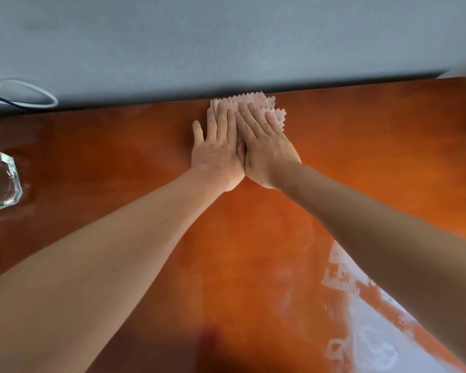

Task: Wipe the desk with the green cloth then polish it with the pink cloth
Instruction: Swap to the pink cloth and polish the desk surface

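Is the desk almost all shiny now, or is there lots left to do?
The green cloth is out of sight, so wiping looks finished. Polishing is under way: both hands, left hand and right hand, press flat on the pink cloth at the far edge of the desk, by the wall. The desk gleams, but how much has been polished can't be told. The spot under the glass dish is still covered.
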Demonstrator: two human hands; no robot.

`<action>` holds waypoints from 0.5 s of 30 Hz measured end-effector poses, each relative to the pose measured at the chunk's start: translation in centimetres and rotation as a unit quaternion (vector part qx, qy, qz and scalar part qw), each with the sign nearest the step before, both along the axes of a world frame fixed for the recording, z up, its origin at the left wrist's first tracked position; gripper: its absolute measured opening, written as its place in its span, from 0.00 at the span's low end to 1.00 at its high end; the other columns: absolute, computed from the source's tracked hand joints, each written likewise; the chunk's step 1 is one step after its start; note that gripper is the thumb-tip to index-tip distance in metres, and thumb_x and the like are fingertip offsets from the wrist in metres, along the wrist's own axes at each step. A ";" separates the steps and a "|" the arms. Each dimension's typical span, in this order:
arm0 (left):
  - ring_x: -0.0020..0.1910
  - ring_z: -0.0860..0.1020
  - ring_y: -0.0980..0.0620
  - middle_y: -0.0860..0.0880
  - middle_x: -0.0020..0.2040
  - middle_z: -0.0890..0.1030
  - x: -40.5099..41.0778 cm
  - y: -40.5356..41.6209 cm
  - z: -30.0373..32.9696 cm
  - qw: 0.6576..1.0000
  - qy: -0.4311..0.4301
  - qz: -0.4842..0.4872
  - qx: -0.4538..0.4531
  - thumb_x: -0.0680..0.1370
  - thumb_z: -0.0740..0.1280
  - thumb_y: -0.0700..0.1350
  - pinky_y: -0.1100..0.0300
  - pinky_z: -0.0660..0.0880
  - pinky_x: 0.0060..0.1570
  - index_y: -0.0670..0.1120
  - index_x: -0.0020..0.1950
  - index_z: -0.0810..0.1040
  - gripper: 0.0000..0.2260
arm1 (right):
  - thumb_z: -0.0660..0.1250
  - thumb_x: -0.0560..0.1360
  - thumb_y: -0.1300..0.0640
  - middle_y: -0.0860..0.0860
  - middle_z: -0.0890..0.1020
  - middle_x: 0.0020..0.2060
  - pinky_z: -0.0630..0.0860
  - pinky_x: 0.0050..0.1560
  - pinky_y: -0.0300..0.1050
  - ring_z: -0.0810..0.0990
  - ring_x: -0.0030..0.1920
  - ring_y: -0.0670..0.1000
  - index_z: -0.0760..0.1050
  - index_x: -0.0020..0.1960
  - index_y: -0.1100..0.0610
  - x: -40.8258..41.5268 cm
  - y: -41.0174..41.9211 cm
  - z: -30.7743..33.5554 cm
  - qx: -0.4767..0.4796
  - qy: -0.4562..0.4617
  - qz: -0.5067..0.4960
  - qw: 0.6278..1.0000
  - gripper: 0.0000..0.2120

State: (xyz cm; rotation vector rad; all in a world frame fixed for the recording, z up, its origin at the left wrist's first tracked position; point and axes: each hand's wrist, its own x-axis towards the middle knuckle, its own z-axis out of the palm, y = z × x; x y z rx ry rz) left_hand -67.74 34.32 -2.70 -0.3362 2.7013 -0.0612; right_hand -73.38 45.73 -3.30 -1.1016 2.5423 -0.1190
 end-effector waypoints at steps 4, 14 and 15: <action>0.81 0.39 0.41 0.41 0.82 0.35 -0.2 0.1 0.2 1.000 -0.009 0.010 0.000 0.86 0.40 0.55 0.39 0.46 0.78 0.41 0.81 0.33 0.29 | 0.39 0.84 0.48 0.51 0.42 0.83 0.37 0.81 0.51 0.37 0.81 0.50 0.40 0.83 0.55 0.1 0.0 0.2 -0.009 -0.009 -0.010 1.000 0.29; 0.81 0.36 0.40 0.41 0.81 0.33 -2.2 7.7 0.4 0.999 -0.010 -0.024 0.027 0.86 0.39 0.54 0.39 0.45 0.79 0.41 0.80 0.32 0.29 | 0.38 0.84 0.47 0.50 0.42 0.83 0.37 0.81 0.49 0.37 0.81 0.49 0.39 0.83 0.54 -0.9 7.9 0.8 0.015 -0.014 -0.055 0.998 0.29; 0.81 0.36 0.39 0.41 0.81 0.33 -2.5 8.6 0.5 0.999 -0.013 -0.027 0.026 0.86 0.39 0.54 0.38 0.45 0.78 0.40 0.80 0.32 0.29 | 0.39 0.84 0.47 0.50 0.42 0.83 0.38 0.81 0.49 0.38 0.81 0.49 0.39 0.83 0.54 -1.0 8.8 0.9 0.021 -0.014 -0.060 0.998 0.29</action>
